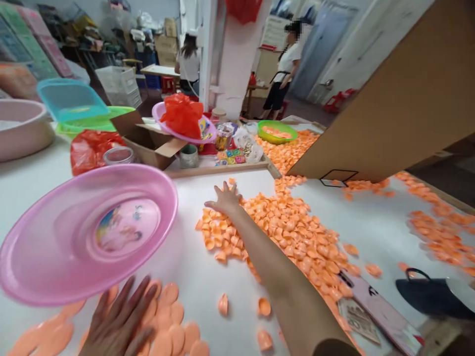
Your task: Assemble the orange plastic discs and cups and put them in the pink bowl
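My left hand (118,321) lies with fingers apart over flat orange discs (172,333) at the bottom left, just below the rim of a large pink basin (48,269). The basin has a printed picture on its bottom and holds nothing visible. My right hand (225,199) is stretched far forward, fingers spread, at the far left edge of a heap of small orange cup-shaped pieces (293,230). Nothing shows in its grip. Part of the heap is hidden behind my right forearm. A few loose cup pieces (263,306) lie nearer on the white table (200,287).
A large cardboard sheet (371,109) slants over the right side. A phone (382,309) and a banknote (359,319) lie at the lower right. Behind stand an open carton (144,148), a red bag (92,148) and a green basin (276,138). Two people are farther back.
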Demonstrator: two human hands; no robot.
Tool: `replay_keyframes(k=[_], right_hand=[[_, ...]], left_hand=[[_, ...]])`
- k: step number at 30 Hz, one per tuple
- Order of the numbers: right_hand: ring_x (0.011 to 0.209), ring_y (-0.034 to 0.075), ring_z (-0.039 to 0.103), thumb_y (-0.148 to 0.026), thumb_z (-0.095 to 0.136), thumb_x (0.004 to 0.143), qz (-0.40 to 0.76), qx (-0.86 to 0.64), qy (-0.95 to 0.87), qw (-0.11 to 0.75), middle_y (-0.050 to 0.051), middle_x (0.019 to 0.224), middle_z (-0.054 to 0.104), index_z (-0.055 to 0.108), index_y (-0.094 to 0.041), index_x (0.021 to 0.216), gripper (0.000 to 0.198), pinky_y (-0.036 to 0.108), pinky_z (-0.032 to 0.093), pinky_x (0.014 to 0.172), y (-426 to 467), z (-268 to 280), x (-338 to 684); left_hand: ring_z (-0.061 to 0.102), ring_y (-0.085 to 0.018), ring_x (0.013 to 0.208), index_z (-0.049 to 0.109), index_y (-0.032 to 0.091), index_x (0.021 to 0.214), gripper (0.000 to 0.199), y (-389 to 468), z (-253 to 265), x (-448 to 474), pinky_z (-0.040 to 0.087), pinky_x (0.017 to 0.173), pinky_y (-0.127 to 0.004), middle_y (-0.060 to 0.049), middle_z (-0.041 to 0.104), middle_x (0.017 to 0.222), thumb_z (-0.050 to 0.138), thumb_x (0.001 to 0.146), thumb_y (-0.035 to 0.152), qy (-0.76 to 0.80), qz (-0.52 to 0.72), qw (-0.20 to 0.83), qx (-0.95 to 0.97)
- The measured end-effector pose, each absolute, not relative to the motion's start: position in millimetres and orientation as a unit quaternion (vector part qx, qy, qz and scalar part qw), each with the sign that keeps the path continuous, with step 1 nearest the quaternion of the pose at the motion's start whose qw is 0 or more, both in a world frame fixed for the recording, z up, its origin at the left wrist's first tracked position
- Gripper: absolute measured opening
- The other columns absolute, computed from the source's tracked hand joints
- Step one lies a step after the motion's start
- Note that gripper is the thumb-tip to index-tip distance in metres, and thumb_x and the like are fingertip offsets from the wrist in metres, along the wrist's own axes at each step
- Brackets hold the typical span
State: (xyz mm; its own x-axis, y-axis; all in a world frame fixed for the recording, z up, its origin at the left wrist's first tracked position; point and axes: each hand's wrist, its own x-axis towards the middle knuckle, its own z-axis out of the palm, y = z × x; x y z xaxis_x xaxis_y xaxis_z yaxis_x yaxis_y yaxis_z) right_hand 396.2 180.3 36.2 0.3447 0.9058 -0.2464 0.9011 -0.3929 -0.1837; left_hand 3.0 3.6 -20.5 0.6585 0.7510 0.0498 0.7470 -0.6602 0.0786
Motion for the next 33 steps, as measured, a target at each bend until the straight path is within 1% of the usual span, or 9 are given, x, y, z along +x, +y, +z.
replay_keyframes(k=[3,7,10,12,17,21,26,30,33], right_hand=[[0.144,0.047,-0.001,-0.073,0.038,0.088,0.128,-0.801,-0.585,-0.008,0.008,0.164,0.006,0.028,-0.032,0.153,0.077,0.068,0.014,0.106,143,29,383],[0.144,0.041,0.012,-0.05,0.045,0.096,0.061,-0.799,-0.598,0.022,0.01,0.161,0.023,0.04,-0.03,0.148,0.056,0.061,0.017,0.107,91,51,365],[0.128,0.03,0.042,-0.021,0.042,0.098,0.043,-0.737,-0.662,0.129,0.012,0.133,0.057,0.062,-0.024,0.129,0.037,0.046,0.033,0.103,51,63,322],[0.109,0.023,0.054,-0.011,0.043,0.094,0.112,-0.655,-0.728,0.167,0.009,0.111,0.066,0.069,-0.023,0.115,0.035,0.035,0.042,0.095,25,59,282],[0.095,0.019,0.055,-0.006,0.056,0.082,0.192,-0.606,-0.75,0.182,0.006,0.099,0.062,0.068,-0.02,0.097,0.024,0.029,0.046,0.081,-12,32,216],[0.078,0.016,0.056,-0.009,0.062,0.077,0.253,-0.644,-0.679,0.244,0.001,0.082,0.061,0.062,-0.018,0.08,0.01,0.026,0.045,0.07,-9,29,226],[0.088,0.02,0.053,-0.008,0.053,0.086,0.13,-0.671,-0.678,0.271,0.004,0.082,0.063,0.064,-0.019,0.072,0.021,0.031,0.043,0.079,-9,35,253],[0.092,0.021,0.052,-0.013,0.054,0.091,0.124,-0.631,-0.724,0.25,0.006,0.092,0.063,0.07,-0.02,0.09,0.018,0.034,0.043,0.084,-25,31,237],[0.09,0.021,0.052,-0.018,0.069,0.083,0.184,-0.601,-0.743,0.229,0.005,0.092,0.061,0.068,-0.02,0.09,0.007,0.033,0.045,0.081,-36,29,211]], left_hand=[[0.024,-0.025,0.148,0.024,0.036,0.152,0.063,2,-16,5,-0.002,0.121,-0.051,0.003,0.037,0.156,0.043,0.093,0.047,0.41,0.073,0.01,0.909],[0.025,-0.025,0.147,0.027,0.029,0.153,0.063,0,-7,6,-0.001,0.121,-0.048,-0.003,0.037,0.156,0.043,0.095,0.047,0.419,0.093,0.016,0.903],[0.032,-0.025,0.143,0.04,0.027,0.147,0.05,0,-4,7,0.005,0.119,-0.048,-0.003,0.046,0.151,0.039,0.097,0.037,0.434,0.123,0.043,0.892],[0.043,-0.024,0.134,0.052,0.024,0.138,0.043,4,1,11,0.014,0.116,-0.048,-0.006,0.056,0.142,0.038,0.098,0.029,0.465,0.145,0.076,0.87],[0.055,-0.026,0.103,0.071,0.021,0.1,0.023,21,25,28,0.035,0.092,-0.043,-0.009,0.069,0.105,0.055,0.085,0.021,0.554,0.183,0.195,0.788],[0.057,-0.022,0.091,0.067,0.019,0.082,0.013,32,30,25,0.039,0.082,-0.035,-0.004,0.067,0.088,0.062,0.071,0.016,0.583,0.211,0.3,0.725],[0.057,-0.014,0.065,0.061,0.018,0.076,0.011,34,21,22,0.043,0.061,-0.025,0.0,0.064,0.07,0.059,0.08,0.028,0.606,0.24,0.349,0.673],[0.062,-0.016,0.076,0.066,0.019,0.075,0.02,36,19,33,0.047,0.068,-0.027,-0.003,0.067,0.078,0.055,0.085,0.031,0.535,0.306,0.318,0.721],[0.062,-0.02,0.087,0.071,0.021,0.075,0.021,38,19,35,0.047,0.077,-0.031,-0.005,0.07,0.087,0.052,0.085,0.024,0.481,0.302,0.294,0.769]])
